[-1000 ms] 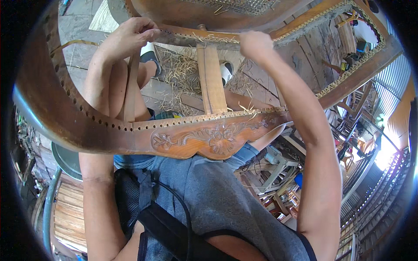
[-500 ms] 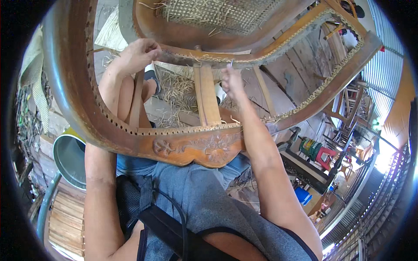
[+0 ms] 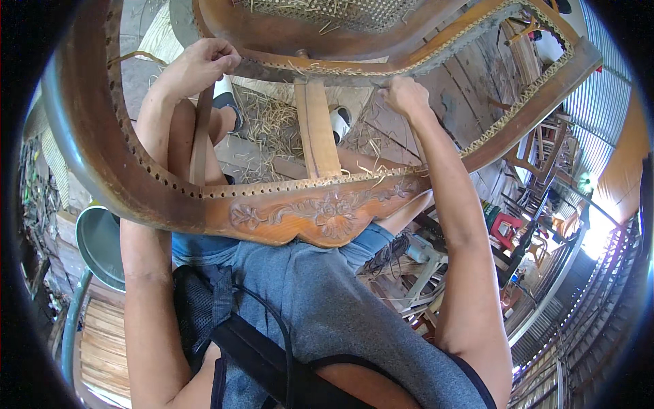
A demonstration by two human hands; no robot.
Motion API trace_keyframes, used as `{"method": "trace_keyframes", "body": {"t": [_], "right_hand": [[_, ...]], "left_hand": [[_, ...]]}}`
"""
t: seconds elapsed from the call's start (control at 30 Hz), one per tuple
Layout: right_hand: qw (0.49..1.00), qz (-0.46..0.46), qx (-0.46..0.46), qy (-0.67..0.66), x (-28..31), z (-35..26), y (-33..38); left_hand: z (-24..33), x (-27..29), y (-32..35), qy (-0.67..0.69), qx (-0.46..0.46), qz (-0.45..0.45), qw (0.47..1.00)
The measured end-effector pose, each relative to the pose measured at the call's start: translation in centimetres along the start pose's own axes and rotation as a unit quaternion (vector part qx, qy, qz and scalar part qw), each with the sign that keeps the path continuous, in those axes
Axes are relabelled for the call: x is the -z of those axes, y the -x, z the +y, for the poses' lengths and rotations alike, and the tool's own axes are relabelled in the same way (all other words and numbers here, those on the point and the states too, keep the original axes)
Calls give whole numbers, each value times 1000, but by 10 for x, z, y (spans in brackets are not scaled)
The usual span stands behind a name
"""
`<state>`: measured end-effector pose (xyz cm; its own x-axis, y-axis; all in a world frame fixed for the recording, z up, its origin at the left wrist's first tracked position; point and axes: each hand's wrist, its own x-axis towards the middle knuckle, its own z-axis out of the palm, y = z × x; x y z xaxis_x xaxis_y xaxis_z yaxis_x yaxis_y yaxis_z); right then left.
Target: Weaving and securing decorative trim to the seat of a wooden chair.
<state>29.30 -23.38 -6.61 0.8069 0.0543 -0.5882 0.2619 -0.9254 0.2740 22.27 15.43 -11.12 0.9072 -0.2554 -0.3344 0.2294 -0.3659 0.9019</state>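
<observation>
A carved brown wooden chair frame [image 3: 174,204] with small holes along its edge lies across my lap. My left hand [image 3: 203,63] is closed in a pinch at the left end of the frame's far rail [image 3: 327,71]; whatever it pinches is hidden. Farther right, my right hand [image 3: 407,97] is closed just below the same rail, and its fingers hide what they hold. Bits of woven cane edging [image 3: 545,78] line the right side of the opening. A wooden crosspiece [image 3: 316,129] spans the middle.
Beyond the rail is a woven cane panel [image 3: 340,8] with loose straw-like scraps on it. More scraps [image 3: 269,126] litter the floor between my feet. A grey-green bucket [image 3: 102,245] stands at left, near a slatted wooden seat [image 3: 103,347]. Chair frames [image 3: 538,146] crowd the right.
My right hand has moved right and slightly up along the far rail; the small pale tip seen at its fingers is hidden now. The chair frame and my left hand have shifted slightly up and left.
</observation>
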Motion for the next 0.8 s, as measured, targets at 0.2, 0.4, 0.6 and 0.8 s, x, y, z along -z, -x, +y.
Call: {"method": "trace_keyframes", "body": {"t": [0.2, 0.4, 0.6, 0.8], "right_hand": [[1000, 15, 13, 16, 6, -5, -8], [999, 0, 30, 19, 13, -5, -19], [998, -16, 34, 45, 34, -19, -35], [999, 13, 20, 35, 18, -32, -24]], "left_hand": [[-3, 2, -2, 5, -6, -9, 1000], [-4, 2, -2, -10, 3, -5, 1000], [3, 2, 0, -37, 0, -12, 999], [25, -2, 14, -8, 8, 4, 1000]]}}
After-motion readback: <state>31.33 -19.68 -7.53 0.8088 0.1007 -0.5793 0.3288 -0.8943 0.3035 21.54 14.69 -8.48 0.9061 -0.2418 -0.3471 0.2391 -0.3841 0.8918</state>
